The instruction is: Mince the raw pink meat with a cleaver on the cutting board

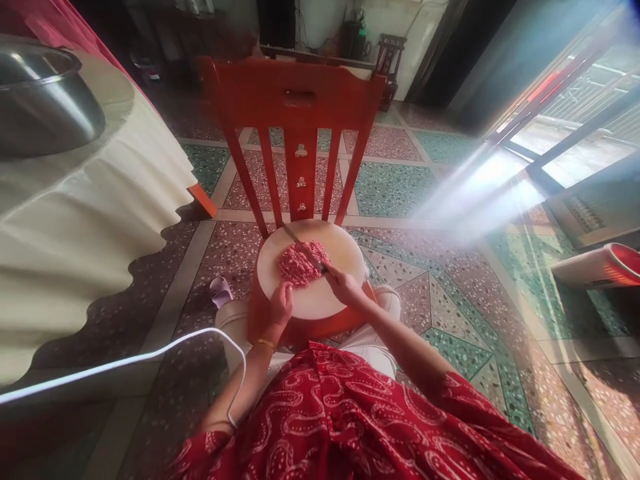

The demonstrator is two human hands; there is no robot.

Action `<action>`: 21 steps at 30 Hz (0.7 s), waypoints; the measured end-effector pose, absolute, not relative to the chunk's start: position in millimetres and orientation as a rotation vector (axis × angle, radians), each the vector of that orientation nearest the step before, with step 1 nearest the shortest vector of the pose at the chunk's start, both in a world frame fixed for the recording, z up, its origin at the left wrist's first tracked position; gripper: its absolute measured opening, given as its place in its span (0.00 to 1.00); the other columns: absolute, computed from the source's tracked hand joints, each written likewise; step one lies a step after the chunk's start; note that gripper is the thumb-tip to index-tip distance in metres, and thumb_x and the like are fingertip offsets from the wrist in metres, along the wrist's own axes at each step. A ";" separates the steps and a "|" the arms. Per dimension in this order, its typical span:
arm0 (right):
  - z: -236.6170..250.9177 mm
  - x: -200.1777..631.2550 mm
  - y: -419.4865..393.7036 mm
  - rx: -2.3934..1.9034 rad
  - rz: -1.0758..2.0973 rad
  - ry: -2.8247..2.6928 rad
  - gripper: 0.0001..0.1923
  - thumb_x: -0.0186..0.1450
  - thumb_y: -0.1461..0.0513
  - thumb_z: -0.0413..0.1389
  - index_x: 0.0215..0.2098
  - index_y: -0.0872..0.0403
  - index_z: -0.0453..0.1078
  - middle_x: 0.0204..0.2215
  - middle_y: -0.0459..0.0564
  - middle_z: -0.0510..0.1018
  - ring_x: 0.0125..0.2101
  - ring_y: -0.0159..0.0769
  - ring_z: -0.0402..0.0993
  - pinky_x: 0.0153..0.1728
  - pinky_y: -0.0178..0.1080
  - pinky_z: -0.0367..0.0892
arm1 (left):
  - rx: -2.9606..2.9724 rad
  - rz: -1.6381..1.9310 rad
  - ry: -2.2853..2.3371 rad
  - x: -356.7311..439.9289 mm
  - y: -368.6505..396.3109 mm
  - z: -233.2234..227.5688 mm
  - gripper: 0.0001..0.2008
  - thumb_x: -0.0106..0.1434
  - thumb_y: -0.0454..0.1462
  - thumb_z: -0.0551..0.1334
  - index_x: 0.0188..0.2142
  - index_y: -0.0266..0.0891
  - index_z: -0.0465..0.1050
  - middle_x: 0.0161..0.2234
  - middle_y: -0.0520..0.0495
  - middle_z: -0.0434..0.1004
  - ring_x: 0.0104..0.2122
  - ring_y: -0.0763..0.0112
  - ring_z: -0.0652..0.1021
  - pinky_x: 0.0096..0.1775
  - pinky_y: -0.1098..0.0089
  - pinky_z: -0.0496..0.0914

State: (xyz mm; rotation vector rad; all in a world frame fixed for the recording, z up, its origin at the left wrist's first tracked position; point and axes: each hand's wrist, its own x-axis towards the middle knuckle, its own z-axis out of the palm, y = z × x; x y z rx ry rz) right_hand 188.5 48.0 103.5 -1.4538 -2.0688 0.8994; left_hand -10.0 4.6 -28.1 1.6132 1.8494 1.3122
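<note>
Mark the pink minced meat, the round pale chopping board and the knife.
pink minced meat [299,265], head view, middle of the pile
round pale chopping board [320,303], head view, bare near part
knife [303,246], head view, mid blade, held by right hand [343,283]

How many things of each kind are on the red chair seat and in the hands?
Round cutting board: 1
Pile of minced meat: 1
Knife, held in the right hand: 1
The left hand rests on the board.
Total: 3

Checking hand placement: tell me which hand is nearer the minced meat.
Right. The right hand holds the knife at the minced meat; the left hand rests just below it.
</note>
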 end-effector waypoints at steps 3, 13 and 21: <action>111.3 186.0 47.3 -1.274 0.823 -2.016 0.24 0.67 0.57 0.44 0.62 0.49 0.58 0.41 0.49 0.78 0.37 0.35 0.76 0.40 0.35 0.69 | 1.611 1.294 1.872 -10.1 4.4 -29.6 0.11 0.65 0.39 0.48 0.38 0.39 0.66 0.34 0.44 0.74 0.34 0.67 0.75 0.38 0.67 0.69; 107.3 183.7 38.8 -1.363 0.865 -2.098 0.23 0.67 0.56 0.45 0.59 0.50 0.62 0.34 0.49 0.79 0.31 0.36 0.75 0.37 0.35 0.68 | 1.602 1.264 1.842 -8.6 2.4 -24.0 0.11 0.65 0.39 0.48 0.40 0.39 0.66 0.37 0.43 0.74 0.36 0.67 0.74 0.41 0.66 0.69; 92.7 180.1 32.1 -1.538 1.000 -2.067 0.22 0.66 0.58 0.46 0.56 0.52 0.65 0.32 0.49 0.80 0.32 0.36 0.76 0.35 0.35 0.69 | 1.585 1.252 1.877 -9.9 3.4 -27.2 0.11 0.64 0.39 0.49 0.38 0.38 0.67 0.34 0.43 0.74 0.36 0.65 0.75 0.40 0.65 0.69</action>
